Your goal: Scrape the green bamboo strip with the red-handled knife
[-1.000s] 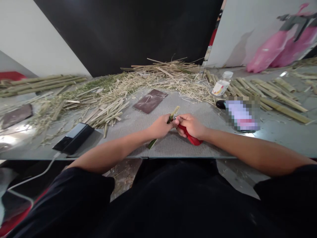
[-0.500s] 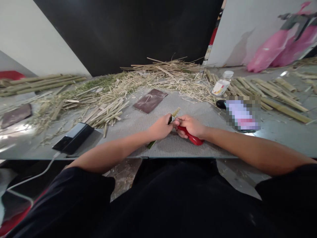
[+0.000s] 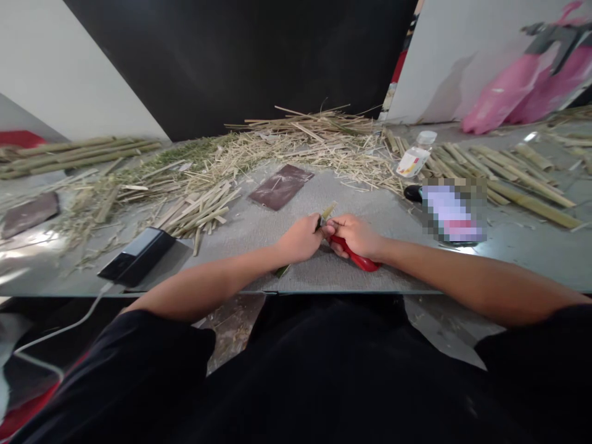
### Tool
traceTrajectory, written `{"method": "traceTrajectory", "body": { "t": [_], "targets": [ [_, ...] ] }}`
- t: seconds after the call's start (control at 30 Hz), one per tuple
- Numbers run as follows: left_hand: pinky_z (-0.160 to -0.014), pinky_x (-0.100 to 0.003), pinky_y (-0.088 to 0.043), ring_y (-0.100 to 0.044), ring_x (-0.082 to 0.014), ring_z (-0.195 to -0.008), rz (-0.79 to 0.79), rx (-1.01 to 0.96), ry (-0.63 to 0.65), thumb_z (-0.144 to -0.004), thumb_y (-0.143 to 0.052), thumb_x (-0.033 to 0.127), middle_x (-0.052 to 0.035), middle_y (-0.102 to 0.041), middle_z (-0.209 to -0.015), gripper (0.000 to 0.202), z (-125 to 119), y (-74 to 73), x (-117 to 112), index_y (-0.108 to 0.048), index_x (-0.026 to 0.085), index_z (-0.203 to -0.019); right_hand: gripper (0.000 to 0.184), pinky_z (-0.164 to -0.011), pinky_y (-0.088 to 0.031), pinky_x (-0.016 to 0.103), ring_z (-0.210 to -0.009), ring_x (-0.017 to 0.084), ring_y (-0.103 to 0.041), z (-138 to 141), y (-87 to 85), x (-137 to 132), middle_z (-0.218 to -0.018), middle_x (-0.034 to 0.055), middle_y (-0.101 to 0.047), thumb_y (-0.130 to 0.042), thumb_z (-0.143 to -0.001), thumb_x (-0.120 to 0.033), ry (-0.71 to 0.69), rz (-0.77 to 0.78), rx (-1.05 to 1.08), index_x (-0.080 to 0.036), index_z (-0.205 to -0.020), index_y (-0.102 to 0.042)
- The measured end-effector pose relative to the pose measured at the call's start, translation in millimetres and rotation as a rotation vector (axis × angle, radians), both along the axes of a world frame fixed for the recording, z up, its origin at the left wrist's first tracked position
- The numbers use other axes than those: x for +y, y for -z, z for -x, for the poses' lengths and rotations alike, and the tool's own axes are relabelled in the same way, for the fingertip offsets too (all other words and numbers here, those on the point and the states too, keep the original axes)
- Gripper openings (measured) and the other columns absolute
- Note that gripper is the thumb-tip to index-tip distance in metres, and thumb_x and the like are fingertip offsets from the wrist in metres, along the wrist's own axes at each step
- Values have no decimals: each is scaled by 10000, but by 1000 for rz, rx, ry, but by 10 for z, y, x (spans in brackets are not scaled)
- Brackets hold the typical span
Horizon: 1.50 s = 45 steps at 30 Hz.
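Observation:
My left hand [image 3: 303, 239] is closed around a narrow bamboo strip [image 3: 329, 211]. Its pale end pokes out past my fingers, and a dark green end shows below my left wrist. Touching the left at the fingertips, my right hand [image 3: 356, 236] grips a red-handled tool [image 3: 363, 262]. A bit of metal shows where the fingers meet, but the rest of the tool's head is hidden, so its exact kind is unclear. Both hands are just above the grey table surface [image 3: 324, 277], near its front edge.
Ahead lie a brown sandpaper sheet [image 3: 282, 187] and a heap of bamboo shavings [image 3: 296, 145]. Cut strips [image 3: 208, 213] and a black device [image 3: 137, 256] with a cable are left. Right are a phone [image 3: 453, 213], a bottle [image 3: 416, 155], split bamboo [image 3: 531, 179] and pink sprayers [image 3: 502, 92].
Almost nothing differs. Both hands keep their grip and place, with only a very slight shift at the fingers and the strip.

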<state>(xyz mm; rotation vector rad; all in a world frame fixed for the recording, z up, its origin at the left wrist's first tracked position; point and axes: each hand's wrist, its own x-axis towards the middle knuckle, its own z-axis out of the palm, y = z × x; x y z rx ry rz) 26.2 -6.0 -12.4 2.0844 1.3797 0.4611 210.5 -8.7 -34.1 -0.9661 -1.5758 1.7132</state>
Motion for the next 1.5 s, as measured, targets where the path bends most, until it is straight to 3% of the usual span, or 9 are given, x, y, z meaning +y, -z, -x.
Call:
{"method": "traceTrajectory", "body": {
  "t": [0.27,0.53,0.83,1.07,1.33,1.5],
  "targets": [
    [-669,-329,-372,-588,-201,-761,-1,-72,42,-1087,-483,423,-32,-630,-804,332,14,23,40,-495,218,-826,324,-406,-360,239,-373,120,-467,24,-5,-19,-484,-24,-517,-480,-1056,-344,91,-88,16,-235,-751,-485],
    [-695,-327,-403,-605,-199,-814,15,-91,84,-1028,-619,452,-23,-640,-885,297,34,25,70,-477,218,-913,187,-396,-360,240,-367,127,-440,-91,-36,76,-474,-40,-498,-594,-897,-282,-146,92,36,-245,-769,-462],
    [-676,-343,-392,-603,-212,-782,3,-5,-17,-1081,-515,426,-33,-634,-845,324,-1,68,39,-425,240,-831,165,-386,-337,234,-362,126,-435,-7,2,17,-478,-51,-486,-582,-907,-268,-10,90,64,-250,-804,-454],
    [-715,-349,-421,-619,-212,-835,28,-96,46,-1050,-575,418,-30,-667,-900,242,14,18,-1,-465,231,-944,196,-384,-332,233,-362,119,-410,-116,-73,95,-476,-49,-472,-613,-919,-308,-191,151,21,-240,-798,-475],
    [-676,-348,-373,-561,-195,-765,-5,-93,-3,-1088,-493,404,-17,-603,-812,320,-3,53,35,-408,240,-826,190,-394,-343,242,-372,127,-426,30,-2,-5,-477,-45,-478,-590,-932,-287,31,97,92,-248,-795,-464],
    [-701,-339,-410,-614,-207,-819,9,-75,14,-1059,-567,429,-32,-653,-894,275,4,21,-2,-451,233,-905,187,-385,-333,236,-378,116,-395,-100,-49,112,-507,-50,-474,-636,-909,-298,-180,177,62,-241,-797,-498]
  ]
}}
